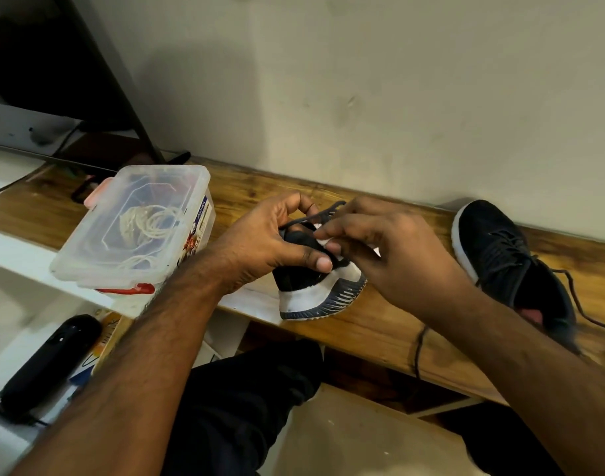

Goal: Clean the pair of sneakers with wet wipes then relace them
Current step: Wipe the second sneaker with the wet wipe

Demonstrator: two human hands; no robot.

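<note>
Sneaker [314,290] sitting heel-first on bench [380,331], left hand [259,245] gripping it, right hand [390,255] pinching lace [311,218], second sneaker [500,255] lying beside.

We reach both bare forearms forward; our left hand [273,235] curls closed, our right hand [380,242] seemingly pinches, fingertips nearly meeting.

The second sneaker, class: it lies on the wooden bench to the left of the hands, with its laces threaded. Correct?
Not quite. In the head view the second sneaker lies on the wooden bench to the right of the hands, not left. Its laces are threaded.
</note>
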